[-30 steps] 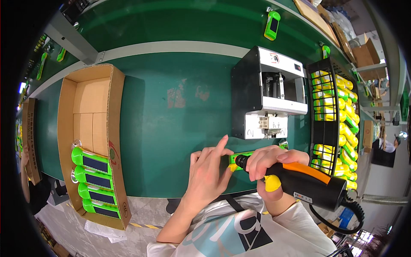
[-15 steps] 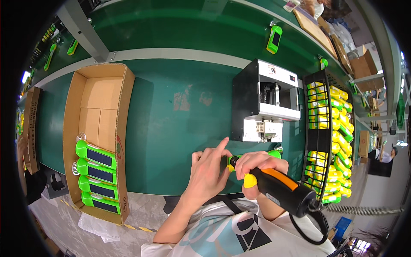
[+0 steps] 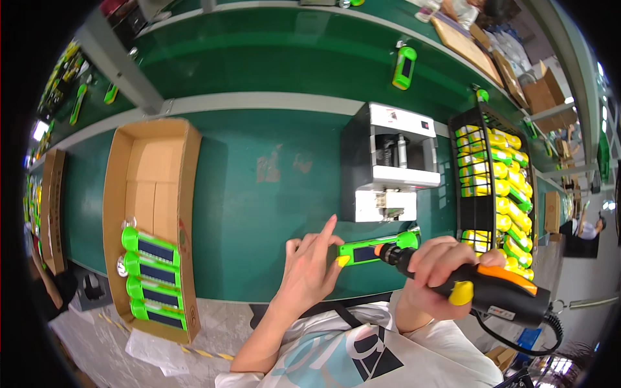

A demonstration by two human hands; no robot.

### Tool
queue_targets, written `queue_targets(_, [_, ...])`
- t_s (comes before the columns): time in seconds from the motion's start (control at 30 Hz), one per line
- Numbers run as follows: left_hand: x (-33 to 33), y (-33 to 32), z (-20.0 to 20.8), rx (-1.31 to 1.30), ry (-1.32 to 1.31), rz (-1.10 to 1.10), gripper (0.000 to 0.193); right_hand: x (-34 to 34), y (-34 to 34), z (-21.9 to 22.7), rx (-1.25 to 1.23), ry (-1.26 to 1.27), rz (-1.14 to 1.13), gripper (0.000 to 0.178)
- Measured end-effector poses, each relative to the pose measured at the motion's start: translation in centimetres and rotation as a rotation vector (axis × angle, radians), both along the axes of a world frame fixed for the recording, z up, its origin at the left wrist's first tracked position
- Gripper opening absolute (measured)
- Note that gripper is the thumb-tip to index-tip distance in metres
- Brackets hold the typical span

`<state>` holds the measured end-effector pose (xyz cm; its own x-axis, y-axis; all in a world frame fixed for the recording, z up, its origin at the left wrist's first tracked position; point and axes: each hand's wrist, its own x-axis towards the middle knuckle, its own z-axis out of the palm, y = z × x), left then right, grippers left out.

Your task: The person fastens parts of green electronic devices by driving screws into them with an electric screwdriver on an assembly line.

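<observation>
My left hand [image 3: 305,268] pinches the left end of a green flashlight [image 3: 363,253] with a dark solar panel. A yellow cover sits on the thumb, and the index finger points away over the bench. In my right hand [image 3: 435,268] is a black electric screwdriver [image 3: 511,296] with an orange strip, fingers wrapped round its body. Its orange-collared front end lies over the flashlight's right half; whether it touches cannot be told. A yellow cover shows on a right-hand finger too.
Left, a cardboard box [image 3: 189,194] holds several similar flashlights. A black and white machine [image 3: 388,178] stands beyond my hands. At right, a black wire basket [image 3: 475,210] holds several yellow-green flashlights. A coiled cord [image 3: 555,326] hangs from the screwdriver. Another flashlight [image 3: 403,68] lies on the far green surface.
My right hand has moved right with the screwdriver, drawing its front end off the flashlight's left end and uncovering more of the flashlight. My left hand keeps its hold.
</observation>
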<state>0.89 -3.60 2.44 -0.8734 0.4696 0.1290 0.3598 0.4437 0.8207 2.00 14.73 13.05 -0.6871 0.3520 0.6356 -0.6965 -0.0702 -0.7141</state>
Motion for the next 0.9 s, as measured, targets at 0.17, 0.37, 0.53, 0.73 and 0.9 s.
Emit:
queue_targets(0.17, [-0.1,0.1,0.3,0.005,0.02,0.04,0.044,-2.5,4.2,-0.6,-0.1,0.174,-0.077,0.046])
queue_targets(0.37, [-0.2,0.7,-0.6,-0.033,0.126,0.02,0.017,-3.6,5.5,-1.8,0.057,0.088,-0.096,0.053])
queue_targets(0.53, [-0.3,1.1,-0.1,-0.03,0.125,0.021,0.023,-3.6,5.1,-2.1,0.068,0.029,-0.076,0.048])
queue_targets(0.73, [-0.2,1.1,-0.5,-0.049,0.133,0.026,0.029,-4.0,5.2,-2.4,0.085,0.069,0.018,0.04])
queue_targets(0.9, [-0.2,1.2,-0.4,-0.035,0.125,0.032,0.029,-4.0,4.7,-2.9,0.114,0.078,-0.013,0.039])
